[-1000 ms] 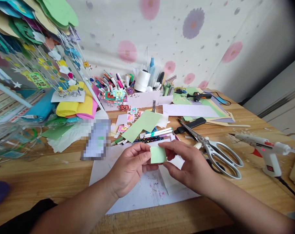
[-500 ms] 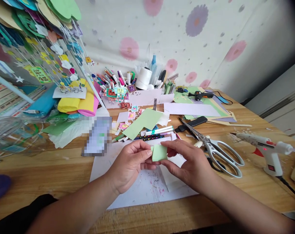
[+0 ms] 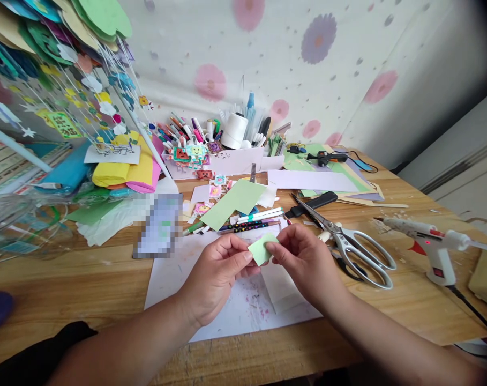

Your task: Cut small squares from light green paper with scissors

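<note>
A small piece of light green paper [image 3: 261,251] is held up between both hands, over a white sheet [image 3: 179,284] on the table. My left hand [image 3: 215,276] pinches its left edge between thumb and fingers. On the opposite side, my right hand [image 3: 307,262] grips the paper with the thumb pressed on its front near the top right corner. The fingers behind the paper are partly hidden. Under my right hand lies a folded white paper [image 3: 281,292]. Just beyond the hands are markers and pencils [image 3: 251,227] and a larger green paper piece [image 3: 235,202].
Silver-handled scissors [image 3: 367,257] lie right of my right hand, with a white glue gun [image 3: 436,244] further right. A pen box [image 3: 239,161] stands at the back. A blurred-out flat object [image 3: 158,225] lies left of the white sheet. Hanging paper decorations [image 3: 94,91] fill the upper left.
The green paper has turned so its right side is raised. My right thumb has moved from the lower edge onto its front. The view has shifted slightly.
</note>
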Motion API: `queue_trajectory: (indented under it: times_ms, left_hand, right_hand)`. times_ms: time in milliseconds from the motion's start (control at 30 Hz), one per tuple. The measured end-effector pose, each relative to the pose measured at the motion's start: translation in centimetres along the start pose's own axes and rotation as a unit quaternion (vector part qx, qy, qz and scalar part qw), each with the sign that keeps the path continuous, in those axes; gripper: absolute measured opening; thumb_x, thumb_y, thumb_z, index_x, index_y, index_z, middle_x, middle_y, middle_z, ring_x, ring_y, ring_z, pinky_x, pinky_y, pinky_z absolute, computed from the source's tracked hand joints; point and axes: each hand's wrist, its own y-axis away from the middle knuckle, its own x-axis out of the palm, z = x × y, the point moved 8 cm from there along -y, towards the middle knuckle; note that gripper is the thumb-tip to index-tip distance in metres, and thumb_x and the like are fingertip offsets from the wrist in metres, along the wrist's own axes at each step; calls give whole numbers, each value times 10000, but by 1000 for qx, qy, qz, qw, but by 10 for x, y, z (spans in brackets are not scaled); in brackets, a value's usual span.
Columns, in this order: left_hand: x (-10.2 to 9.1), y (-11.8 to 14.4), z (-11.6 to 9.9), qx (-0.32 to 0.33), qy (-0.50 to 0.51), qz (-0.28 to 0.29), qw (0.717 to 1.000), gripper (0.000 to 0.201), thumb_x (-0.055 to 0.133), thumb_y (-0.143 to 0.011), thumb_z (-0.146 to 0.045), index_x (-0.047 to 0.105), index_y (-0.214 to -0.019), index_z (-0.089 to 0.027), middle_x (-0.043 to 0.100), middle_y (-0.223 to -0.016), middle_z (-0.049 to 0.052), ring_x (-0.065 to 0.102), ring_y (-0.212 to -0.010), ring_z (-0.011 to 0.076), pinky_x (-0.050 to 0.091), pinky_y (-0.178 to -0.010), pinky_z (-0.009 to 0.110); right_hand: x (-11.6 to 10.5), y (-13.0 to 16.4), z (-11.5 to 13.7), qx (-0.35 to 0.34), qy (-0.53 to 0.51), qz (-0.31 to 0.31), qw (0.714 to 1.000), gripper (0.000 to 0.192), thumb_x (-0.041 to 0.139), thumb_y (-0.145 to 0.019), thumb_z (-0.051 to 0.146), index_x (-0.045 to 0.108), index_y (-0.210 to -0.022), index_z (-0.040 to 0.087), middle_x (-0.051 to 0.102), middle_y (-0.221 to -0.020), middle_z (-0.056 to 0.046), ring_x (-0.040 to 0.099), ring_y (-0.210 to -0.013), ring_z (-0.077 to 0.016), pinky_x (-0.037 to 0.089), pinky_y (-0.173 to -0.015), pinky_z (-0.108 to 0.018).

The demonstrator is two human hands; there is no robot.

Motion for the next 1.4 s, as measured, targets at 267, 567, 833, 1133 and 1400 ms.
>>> queue_trajectory:
  times_ms: [267,567,833,1133,1400]
  left_hand:
    - [3,2,2,-20,0,3,1000,197,734,-721,-234,551,-746,-165,679,-686,0,695,-714,189,514,-653,277]
    - [3,1,4,-26,-8,16,999,204,734,-719,-228,544,-757,-165,685,-706,-3,705,-721,185,497,-637,246]
    - [2,0,5,-27,-4,20,999,186,733,-716,-208,553,-718,-161,682,-693,1,673,-684,145,474,-634,232]
    - [0,0,6,-32,-12,14,999,192,749,-694,-227,569,-687,-162,662,-651,-8,642,-639,135,456,-611,235]
    - [-3,0,6,-40,-10,-1,999,193,734,-708,-207,546,-693,-163,679,-667,3,667,-665,142,464,-622,230]
  right_hand:
    - [2,3,2,2,-20,-5,1000,238,659,-776,362,495,-693,211,518,-633,19,487,-563,-133,410,-517,-262]
    - [7,3,0,4,-66,11,998,225,665,-757,287,450,-743,221,474,-626,48,462,-553,-121,391,-512,-252]
    - [15,9,5,-47,-115,25,992,278,623,-795,240,500,-1043,246,408,-643,71,424,-587,-130,359,-535,-258]
    - [23,7,2,-9,-207,62,976,363,712,-731,452,523,-967,251,460,-658,55,464,-601,-128,421,-537,-251]
    - [19,8,2,47,-246,88,964,279,710,-745,428,595,-862,203,549,-680,32,538,-597,-115,466,-587,-261]
